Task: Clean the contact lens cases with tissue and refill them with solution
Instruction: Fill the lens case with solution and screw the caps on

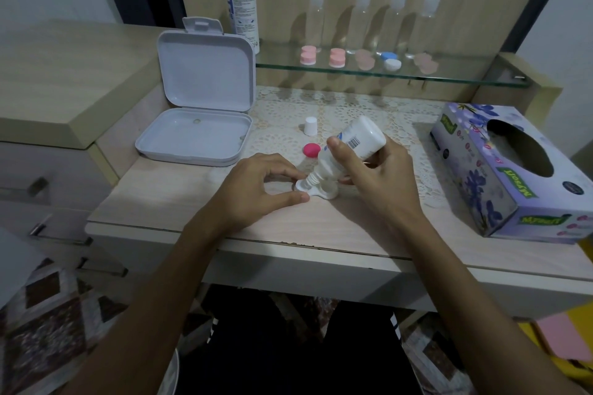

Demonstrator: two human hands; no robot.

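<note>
A white contact lens case (pixel 316 192) lies on a pale wooden dressing table (pixel 337 228), near its front edge. The left hand (pixel 256 189) rests on the table just left of the case, thumb and forefinger curled and touching its left well. The right hand (pixel 375 176), just right of the case, grips a small white solution bottle (pixel 349 147), tipped so its nozzle points down into that same well. Just behind the case lie a pink cap (pixel 312 149) and, farther back, the bottle's white cap (pixel 310 126). Left of the case sits an open white plastic box (pixel 199 125). Well to the right of the case stands a purple tissue box (pixel 513 170). Behind the case, a glass shelf (pixel 449 78) holds more lens cases and bottles.
</note>
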